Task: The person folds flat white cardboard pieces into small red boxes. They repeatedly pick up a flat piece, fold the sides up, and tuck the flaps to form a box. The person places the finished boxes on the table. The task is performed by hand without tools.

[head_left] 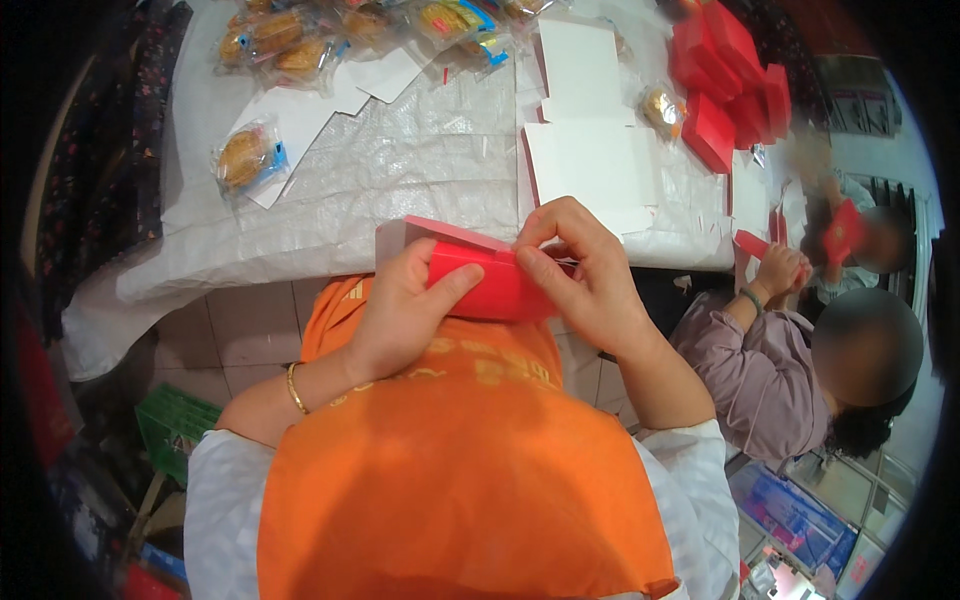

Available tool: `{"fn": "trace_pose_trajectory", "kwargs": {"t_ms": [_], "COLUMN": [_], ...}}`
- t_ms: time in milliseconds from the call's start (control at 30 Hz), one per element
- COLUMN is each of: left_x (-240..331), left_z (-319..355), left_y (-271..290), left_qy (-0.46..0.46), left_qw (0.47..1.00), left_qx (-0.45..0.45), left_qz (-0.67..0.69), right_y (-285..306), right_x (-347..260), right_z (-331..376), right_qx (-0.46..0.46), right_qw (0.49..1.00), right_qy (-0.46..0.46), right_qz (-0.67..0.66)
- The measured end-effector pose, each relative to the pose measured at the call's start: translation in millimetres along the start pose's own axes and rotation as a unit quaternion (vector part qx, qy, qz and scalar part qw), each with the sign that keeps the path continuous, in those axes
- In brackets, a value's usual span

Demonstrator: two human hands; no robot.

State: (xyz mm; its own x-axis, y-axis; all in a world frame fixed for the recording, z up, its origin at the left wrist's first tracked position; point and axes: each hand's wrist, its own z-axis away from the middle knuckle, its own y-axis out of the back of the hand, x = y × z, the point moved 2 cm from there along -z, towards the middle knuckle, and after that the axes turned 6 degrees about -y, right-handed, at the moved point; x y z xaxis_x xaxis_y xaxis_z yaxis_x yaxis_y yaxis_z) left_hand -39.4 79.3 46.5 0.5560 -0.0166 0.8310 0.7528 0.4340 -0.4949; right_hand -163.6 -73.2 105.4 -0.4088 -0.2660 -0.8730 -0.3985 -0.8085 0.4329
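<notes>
I hold a small red cardboard box (pixel 495 290) in front of my orange apron, just below the table's near edge. My left hand (pixel 405 305) grips its left end, thumb lying across the red face. My right hand (pixel 585 275) pinches the box's top flap with fingertips bent over it. A pale inner flap of the box (pixel 440 235) sticks up behind my left hand. A gold bangle circles my left wrist.
A table under a white woven sheet (pixel 400 170) carries flat white box blanks (pixel 585 130), wrapped golden pastries (pixel 245 155) and a pile of folded red boxes (pixel 730 80). At the right, another person in a mauve sleeve (pixel 760 370) handles a red piece. A green crate (pixel 175 425) stands on the tiled floor.
</notes>
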Motion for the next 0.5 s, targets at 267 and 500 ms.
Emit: {"fn": "trace_pose_trajectory", "kwargs": {"t_ms": [267,500], "left_x": [1.8,2.3], "left_z": [-3.6,-4.7], "left_y": [1.2,2.0], "left_qy": [0.0,-0.012], "left_qw": [0.999,1.0], "left_qx": [-0.011,-0.016], "left_qz": [0.032,0.021], "right_y": [0.4,-2.0], "right_x": [8.9,9.9], "right_z": [-8.6,-10.7], "right_qx": [-0.028,-0.006], "right_qw": [0.997,1.0], "right_qy": [-0.062,-0.017], "right_qz": [-0.045,0.016]}}
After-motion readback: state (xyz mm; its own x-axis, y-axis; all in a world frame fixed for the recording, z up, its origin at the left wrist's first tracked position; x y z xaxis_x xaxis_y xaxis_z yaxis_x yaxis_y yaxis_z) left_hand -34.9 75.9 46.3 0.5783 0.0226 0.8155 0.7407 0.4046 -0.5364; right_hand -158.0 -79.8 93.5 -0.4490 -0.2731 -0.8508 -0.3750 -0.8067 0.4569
